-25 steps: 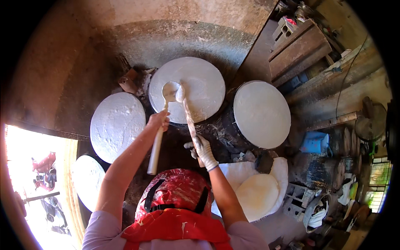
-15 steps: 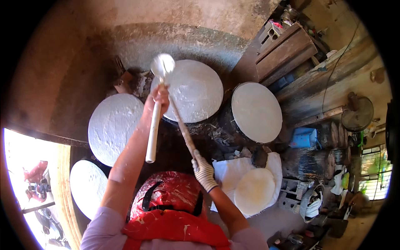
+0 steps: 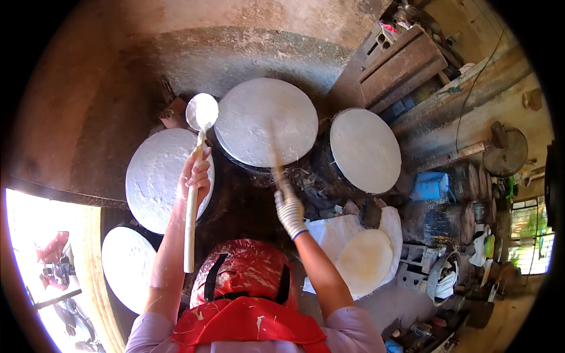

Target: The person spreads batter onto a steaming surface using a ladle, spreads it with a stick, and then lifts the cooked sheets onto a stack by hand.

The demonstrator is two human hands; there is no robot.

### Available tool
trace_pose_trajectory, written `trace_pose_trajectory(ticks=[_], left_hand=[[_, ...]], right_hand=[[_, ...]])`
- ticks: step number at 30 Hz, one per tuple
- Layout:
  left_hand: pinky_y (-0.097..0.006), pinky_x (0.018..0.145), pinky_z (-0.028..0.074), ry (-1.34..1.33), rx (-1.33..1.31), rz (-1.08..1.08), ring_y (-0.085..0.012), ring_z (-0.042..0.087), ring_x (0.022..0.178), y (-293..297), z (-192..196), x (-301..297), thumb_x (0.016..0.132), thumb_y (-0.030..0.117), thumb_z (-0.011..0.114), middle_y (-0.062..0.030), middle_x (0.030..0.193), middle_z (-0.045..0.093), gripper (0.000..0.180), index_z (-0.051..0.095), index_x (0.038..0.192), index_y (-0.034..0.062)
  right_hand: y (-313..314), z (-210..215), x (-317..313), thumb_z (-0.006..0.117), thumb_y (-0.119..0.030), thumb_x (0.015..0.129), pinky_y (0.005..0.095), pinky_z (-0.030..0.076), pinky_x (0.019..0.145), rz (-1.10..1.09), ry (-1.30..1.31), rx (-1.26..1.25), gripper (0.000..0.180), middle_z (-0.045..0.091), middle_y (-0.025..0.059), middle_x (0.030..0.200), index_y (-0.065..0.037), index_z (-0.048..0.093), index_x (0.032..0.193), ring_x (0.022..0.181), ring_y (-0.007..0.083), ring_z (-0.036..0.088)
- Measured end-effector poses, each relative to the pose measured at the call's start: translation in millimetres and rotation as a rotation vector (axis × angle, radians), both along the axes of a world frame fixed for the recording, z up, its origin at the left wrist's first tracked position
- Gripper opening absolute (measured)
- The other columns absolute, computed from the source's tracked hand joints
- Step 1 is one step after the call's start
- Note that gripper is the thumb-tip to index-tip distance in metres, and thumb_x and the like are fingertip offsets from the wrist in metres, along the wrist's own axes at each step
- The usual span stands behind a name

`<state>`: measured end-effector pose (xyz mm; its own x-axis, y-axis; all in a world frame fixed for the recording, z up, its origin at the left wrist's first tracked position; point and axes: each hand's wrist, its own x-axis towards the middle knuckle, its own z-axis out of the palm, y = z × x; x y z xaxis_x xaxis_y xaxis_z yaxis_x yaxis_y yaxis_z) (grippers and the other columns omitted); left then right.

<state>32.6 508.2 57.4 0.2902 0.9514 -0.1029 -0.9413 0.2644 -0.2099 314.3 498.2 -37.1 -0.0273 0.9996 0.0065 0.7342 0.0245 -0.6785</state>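
Wrapped round a long pale handle, my left hand [image 3: 197, 172] holds up a ladle [image 3: 202, 112] with a round bowl coated in white. It hangs over the right edge of a white-coated round top [image 3: 162, 182] at the left. My right hand [image 3: 288, 206], in a striped knit glove, is closed on a thin wooden stick [image 3: 273, 150]. Blurred by motion, the stick's far end reaches over the large far white-coated round top [image 3: 265, 120]. Another white round top [image 3: 365, 151] is on the right, and one more [image 3: 126, 267] lies near left.
A pale flat disc [image 3: 365, 259] lies on a white cloth [image 3: 323, 238] to the right. Beyond are dark drums [image 3: 435, 227], a blue container [image 3: 431, 186] and hollow blocks [image 3: 412, 267]. A white-splashed red apron [image 3: 247, 270] covers my front; a curved wall [image 3: 235, 53] stands behind.
My left hand has moved left and nearer to me, bringing the ladle away from the far round top. My right hand has gone slightly up, and the stick has swung right.
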Motion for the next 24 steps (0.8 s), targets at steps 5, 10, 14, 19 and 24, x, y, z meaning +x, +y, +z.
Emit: trace_pose_trajectory(ticks=[5,10,14,19,24], left_hand=[[-0.022,0.038,0.037,-0.004,0.035,-0.044,-0.0086,0.041,0.04,-7,1,28,0.098,0.025,0.034,-0.005,0.068,0.042,0.041,0.033,0.128,-0.0037],[-0.023,0.04,0.037,0.052,0.102,-0.038,-0.0092,0.042,0.041,-10,9,60,0.099,0.026,0.031,-0.0052,0.07,0.042,0.043,0.031,0.13,-0.0026],[-0.023,0.042,0.036,0.103,0.092,-0.068,-0.0084,0.042,0.042,-3,13,103,0.099,0.028,0.03,-0.0042,0.07,0.041,0.046,0.029,0.133,-0.0028],[-0.021,0.037,0.036,0.295,0.028,-0.052,-0.0084,0.043,0.037,-9,30,143,0.099,0.027,0.03,-0.0046,0.066,0.043,0.045,0.029,0.133,-0.0027],[-0.021,0.037,0.036,0.256,0.028,-0.018,-0.0089,0.043,0.038,-9,29,173,0.099,0.029,0.03,-0.0051,0.067,0.043,0.045,0.029,0.134,-0.0006]], right_hand=[[-17,-35,8,0.059,-0.023,0.087,0.026,0.048,0.061,-0.066,0.591,-0.165,0.028,0.06,0.0093,0.081,-0.008,0.058,0.111,0.067,0.0162,0.057],[-12,-23,67,0.058,-0.03,0.083,0.0459,0.048,0.065,-0.017,0.058,-0.15,0.044,0.062,0.0215,0.092,-0.017,0.05,0.124,0.075,0.0403,0.059],[-39,-30,67,0.06,-0.03,0.081,0.0438,0.048,0.07,0.198,0.215,-0.045,0.041,0.063,0.0185,0.091,-0.007,0.054,0.114,0.08,0.037,0.061],[11,-22,199,0.063,-0.025,0.08,0.0383,0.045,0.06,-0.235,0.264,0.106,0.026,0.057,0.0148,0.069,-0.002,0.058,0.09,0.06,0.0251,0.053],[53,-51,354,0.06,-0.03,0.084,0.0316,0.041,0.054,-0.724,0.205,0.358,0.031,0.059,0.0058,0.064,0.0,0.059,0.08,0.056,0.0139,0.047]])
